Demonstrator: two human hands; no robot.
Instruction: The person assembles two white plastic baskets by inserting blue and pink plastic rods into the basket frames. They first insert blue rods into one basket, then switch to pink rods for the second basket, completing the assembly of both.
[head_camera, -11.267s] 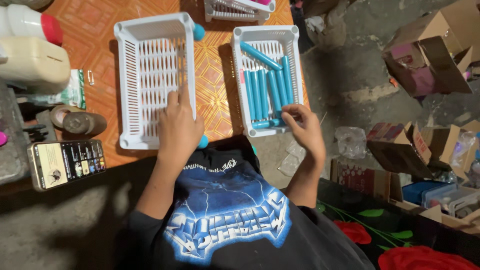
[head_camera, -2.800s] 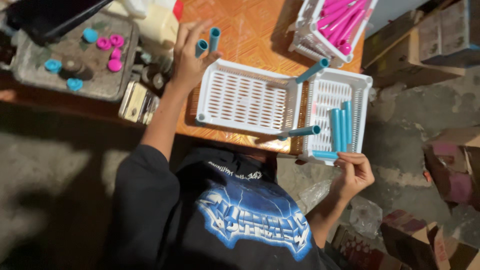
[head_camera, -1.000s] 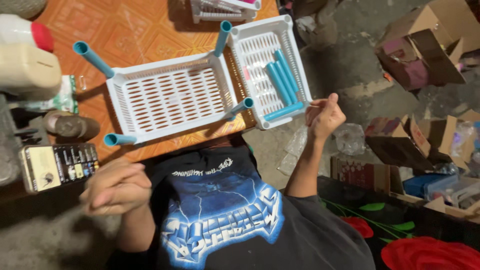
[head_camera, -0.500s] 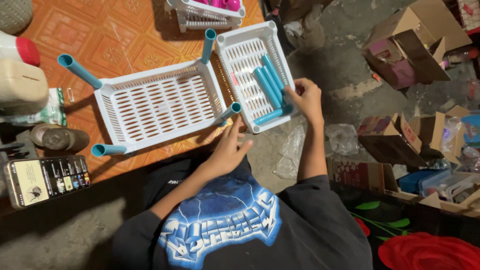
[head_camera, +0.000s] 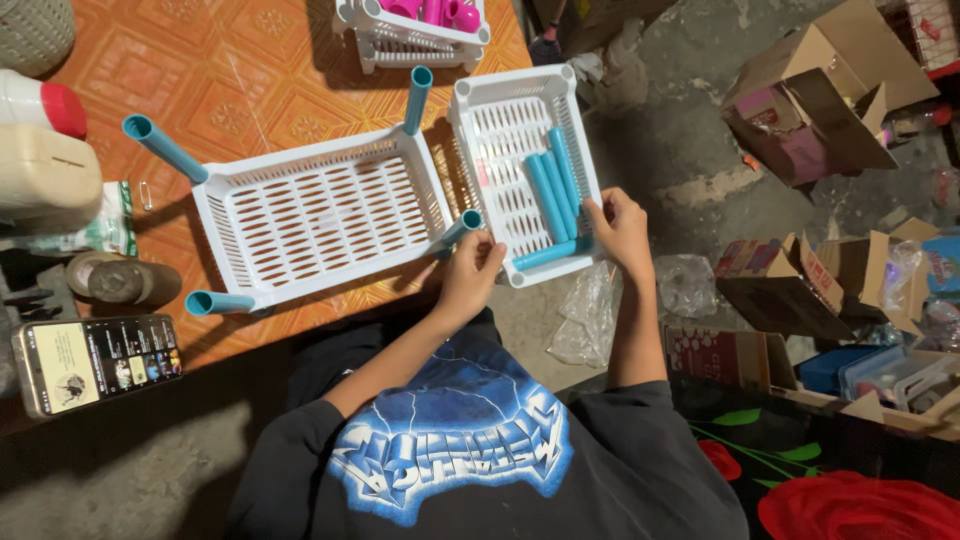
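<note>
A white slotted tray (head_camera: 320, 218) lies on the orange patterned table (head_camera: 250, 70) with blue tubes pushed into its corners, at the far left (head_camera: 165, 148), far right (head_camera: 415, 98) and near left (head_camera: 220, 302). My left hand (head_camera: 472, 272) is closed around the fourth blue tube (head_camera: 462, 226) at the near right corner. Beside it stands a smaller white basket (head_camera: 512, 85) with several loose blue tubes (head_camera: 548, 190) inside. My right hand (head_camera: 622, 228) grips this basket's near right corner, fingers over the rim and touching the tubes.
A white basket holding pink tubes (head_camera: 415, 30) stands at the table's far edge. A phone (head_camera: 95, 360), a jar lid and a red-capped white bottle (head_camera: 45, 105) sit on the left. Open cardboard boxes (head_camera: 800, 95) and a plastic bag (head_camera: 590, 315) lie on the floor at right.
My left hand rose from my lap to the tube at the tray's near right corner. My right hand moved from the air onto the smaller basket's corner.
</note>
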